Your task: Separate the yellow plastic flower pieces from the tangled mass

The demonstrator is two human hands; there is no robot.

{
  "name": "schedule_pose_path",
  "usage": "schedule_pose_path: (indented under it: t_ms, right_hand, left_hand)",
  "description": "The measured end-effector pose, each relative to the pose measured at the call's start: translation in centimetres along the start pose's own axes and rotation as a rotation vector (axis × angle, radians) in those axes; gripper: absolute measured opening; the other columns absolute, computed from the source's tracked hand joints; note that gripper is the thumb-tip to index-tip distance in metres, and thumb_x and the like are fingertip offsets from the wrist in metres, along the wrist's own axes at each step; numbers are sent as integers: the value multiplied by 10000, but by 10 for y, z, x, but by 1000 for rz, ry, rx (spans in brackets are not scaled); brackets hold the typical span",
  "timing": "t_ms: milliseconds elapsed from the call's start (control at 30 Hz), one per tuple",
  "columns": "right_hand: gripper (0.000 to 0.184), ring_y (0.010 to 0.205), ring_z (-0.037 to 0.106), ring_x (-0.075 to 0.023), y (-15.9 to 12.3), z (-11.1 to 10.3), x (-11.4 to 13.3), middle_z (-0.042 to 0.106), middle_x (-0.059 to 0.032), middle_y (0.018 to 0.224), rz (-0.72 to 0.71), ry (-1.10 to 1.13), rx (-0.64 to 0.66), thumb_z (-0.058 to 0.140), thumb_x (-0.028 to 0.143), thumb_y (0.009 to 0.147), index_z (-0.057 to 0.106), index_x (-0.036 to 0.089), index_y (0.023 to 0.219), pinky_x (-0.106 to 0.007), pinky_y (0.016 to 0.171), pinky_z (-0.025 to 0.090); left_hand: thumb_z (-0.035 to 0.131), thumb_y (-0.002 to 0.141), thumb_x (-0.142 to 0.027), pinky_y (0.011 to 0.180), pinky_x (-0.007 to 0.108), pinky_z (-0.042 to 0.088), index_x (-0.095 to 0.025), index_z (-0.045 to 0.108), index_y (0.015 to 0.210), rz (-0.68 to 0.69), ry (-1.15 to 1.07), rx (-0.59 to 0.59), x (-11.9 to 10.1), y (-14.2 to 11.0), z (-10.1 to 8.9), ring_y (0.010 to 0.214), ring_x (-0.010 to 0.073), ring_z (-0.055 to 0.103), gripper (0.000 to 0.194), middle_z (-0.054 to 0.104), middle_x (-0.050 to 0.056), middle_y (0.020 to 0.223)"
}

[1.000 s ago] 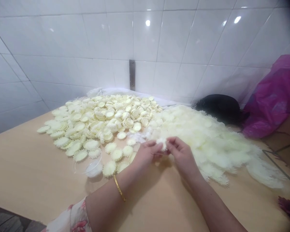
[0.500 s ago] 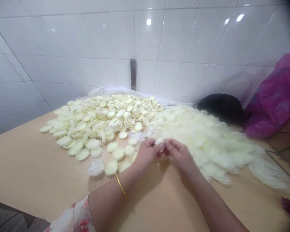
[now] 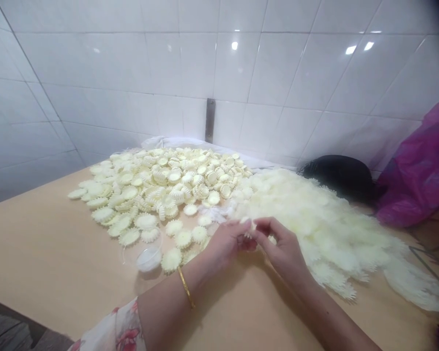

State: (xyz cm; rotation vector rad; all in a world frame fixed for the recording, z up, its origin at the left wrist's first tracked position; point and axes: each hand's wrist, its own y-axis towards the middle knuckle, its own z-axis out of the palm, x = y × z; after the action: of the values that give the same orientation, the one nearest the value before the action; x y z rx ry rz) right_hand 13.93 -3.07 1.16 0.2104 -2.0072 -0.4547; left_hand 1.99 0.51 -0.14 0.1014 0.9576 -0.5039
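Between my two hands is a small pale yellow scalloped piece (image 3: 248,234), mostly covered by fingers. My left hand (image 3: 229,243), with a gold bangle at the wrist, is closed on its left side. Thumb and fingertips of my right hand (image 3: 281,245) pinch it from the right. Just beyond lies a heap of cream scalloped discs (image 3: 161,185), many with curled-up rims. Several flat discs (image 3: 183,238) lie loose near my left forearm. A mound of thin, pale fringed sheets (image 3: 314,219) spreads to the right of my right hand.
A small clear cup (image 3: 149,259) with whitish contents stands left of my left forearm on the wooden table (image 3: 40,253). Toward the back right sit a black rounded object (image 3: 342,176) and a magenta plastic bag (image 3: 417,170). A white tiled wall (image 3: 131,63) closes off the back.
My view has tilted upward and shifted slightly left. The fingers of both hands have shifted around the small piece, which stays between them. The heaps look unchanged.
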Motion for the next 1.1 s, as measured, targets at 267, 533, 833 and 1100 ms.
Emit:
schedule_pose_path:
  t_ms: [267, 533, 833, 1100]
  right_hand:
    - [112, 665, 524, -147, -5, -9, -3, 551, 3, 690, 23, -26, -88, 554, 282, 754, 557, 186, 812, -263, 625, 416]
    - [166, 610, 502, -134, 3, -20, -12, 529, 10, 632, 83, 4, -102, 548, 337, 755, 524, 184, 698, -249, 582, 410]
    - [175, 601, 492, -120, -1, -23, -1, 529, 17, 626, 102, 46, -39, 519, 298, 788, 519, 186, 654, -226, 571, 403]
    - [198, 550, 415, -110, -2, -18, -10, 467, 30, 571, 118, -32, -25, 449, 297, 821, 517, 183, 674, -222, 531, 345]
  left_hand:
    - [529, 745, -463, 600, 277, 425, -86, 566, 697, -79, 107, 30, -14, 0, 13, 556, 128, 535, 383, 563, 60, 616]
    - [499, 731, -532, 611, 300, 428, -132, 476, 589, -90, 125, 5, -5, 13, 23, 570, 135, 523, 425, 518, 27, 585]
    - [536, 711, -518, 622, 282, 427, -103, 584, 640, -130, 80, 44, -8, 0, 20, 610, 136, 533, 424, 542, 39, 632]
    - [718, 589, -229, 642, 279, 417, -109, 596, 625, -101, 46, 2, 3, 1, 9, 565, 126, 552, 174, 540, 7, 537]
